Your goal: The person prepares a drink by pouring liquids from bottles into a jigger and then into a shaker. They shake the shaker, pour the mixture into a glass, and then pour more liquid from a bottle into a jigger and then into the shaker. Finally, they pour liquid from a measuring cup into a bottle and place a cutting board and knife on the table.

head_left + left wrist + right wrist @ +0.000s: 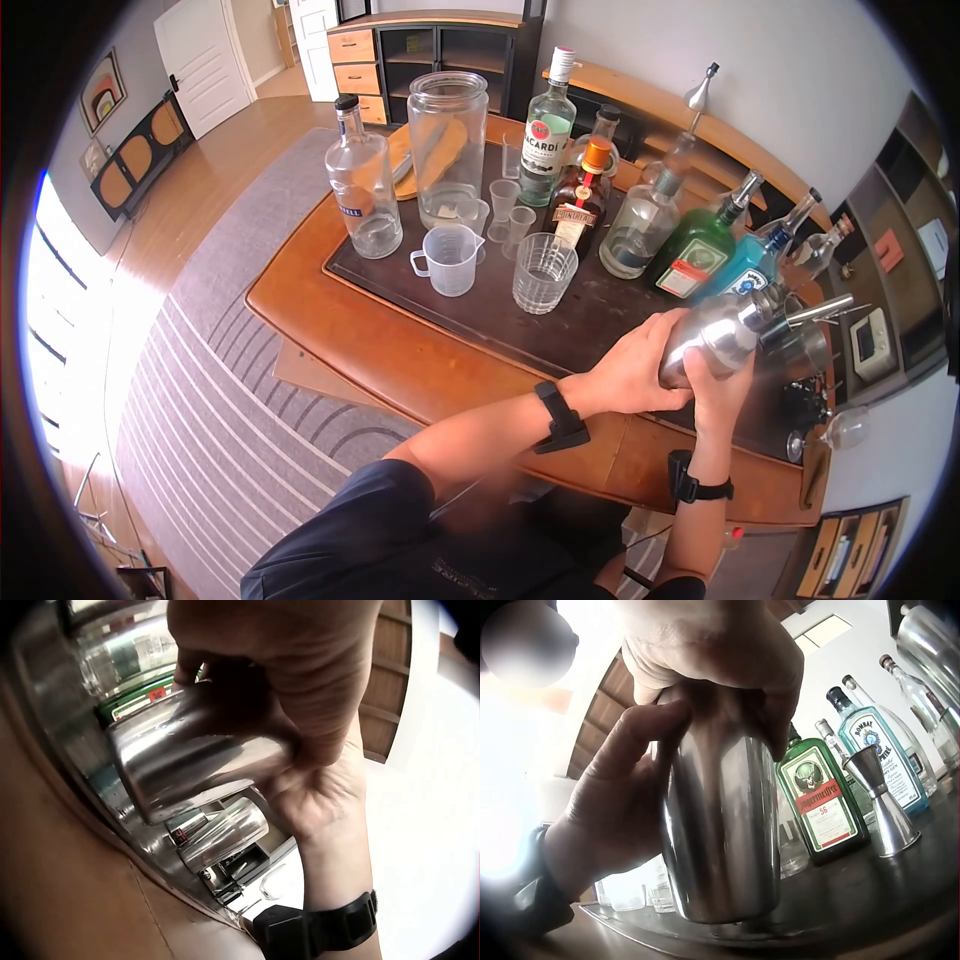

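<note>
Both hands hold a shiny metal cocktail shaker (710, 340) at the right side of the table, tilted in the head view. My left hand (632, 365) wraps its left side, and my right hand (722, 388) grips it from the near right, thumb along the metal. In the right wrist view, the smooth shaker body (721, 832) hangs close over the dark mat, its upper part hidden by the fingers. A green Jägermeister bottle (823, 799) and a metal jigger (885, 802) stand beside it. The left wrist view shows the shaker's flat base end pointing left.
On the dark mat (430, 300) stand a measuring jug (450, 262), a cut glass (545, 275), a large glass jar (447, 150) and several bottles, including Bacardi (547, 140) and a blue gin bottle (750, 265). A stemmed glass (848, 428) is near the right edge.
</note>
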`<act>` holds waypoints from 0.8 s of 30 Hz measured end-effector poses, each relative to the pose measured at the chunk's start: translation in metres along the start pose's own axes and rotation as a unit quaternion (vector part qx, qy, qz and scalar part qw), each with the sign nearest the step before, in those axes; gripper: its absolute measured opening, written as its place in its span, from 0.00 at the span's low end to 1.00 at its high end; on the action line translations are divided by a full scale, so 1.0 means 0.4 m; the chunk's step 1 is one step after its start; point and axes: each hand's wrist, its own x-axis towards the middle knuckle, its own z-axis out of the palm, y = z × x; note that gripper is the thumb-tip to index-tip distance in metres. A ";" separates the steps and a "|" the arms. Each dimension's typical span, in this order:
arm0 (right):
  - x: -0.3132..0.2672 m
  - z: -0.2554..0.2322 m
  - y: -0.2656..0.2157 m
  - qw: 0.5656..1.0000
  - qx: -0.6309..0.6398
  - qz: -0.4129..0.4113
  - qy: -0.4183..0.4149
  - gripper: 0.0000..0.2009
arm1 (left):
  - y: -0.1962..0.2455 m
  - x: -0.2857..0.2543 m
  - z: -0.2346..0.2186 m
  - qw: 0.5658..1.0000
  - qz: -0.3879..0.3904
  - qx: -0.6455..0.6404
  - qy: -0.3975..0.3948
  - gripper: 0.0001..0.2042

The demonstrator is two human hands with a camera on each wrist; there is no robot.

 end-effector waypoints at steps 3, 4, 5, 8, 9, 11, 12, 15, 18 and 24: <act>0.000 -0.004 0.004 0.999 0.008 0.010 -0.030 0.36 | 0.002 0.001 -0.005 1.000 -0.012 -0.013 -0.004 0.47; -0.001 -0.003 0.003 0.999 0.019 0.017 -0.037 0.36 | 0.001 0.000 -0.004 1.000 -0.010 -0.013 -0.004 0.47; -0.001 -0.003 0.002 0.998 0.030 0.023 -0.045 0.36 | 0.001 -0.001 -0.003 1.000 -0.008 -0.015 -0.003 0.47; 0.001 0.003 -0.038 0.999 -0.018 0.024 -0.035 0.35 | -0.004 -0.002 0.001 1.000 0.008 -0.027 -0.008 0.49; 0.001 -0.001 -0.036 0.999 -0.034 0.014 -0.023 0.35 | -0.008 -0.002 0.004 1.000 0.017 -0.021 -0.014 0.51; 0.004 -0.017 -0.027 0.998 -0.067 -0.006 -0.001 0.34 | -0.012 0.001 0.010 0.999 0.035 -0.011 -0.024 0.54; 0.005 -0.024 -0.022 0.999 -0.044 0.012 0.006 0.34 | -0.012 -0.002 0.010 0.999 0.024 0.002 -0.028 0.55; 0.002 -0.034 -0.009 0.999 0.007 0.041 0.020 0.35 | 0.002 -0.003 0.003 0.999 -0.006 0.024 -0.046 0.58; -0.007 -0.021 -0.021 0.992 -0.116 -0.034 0.042 0.36 | 0.003 -0.001 -0.006 0.998 -0.020 0.019 -0.057 0.58; -0.016 -0.014 -0.032 0.998 -0.057 -0.021 0.005 0.32 | 0.002 0.000 -0.003 0.999 0.000 0.025 -0.047 0.54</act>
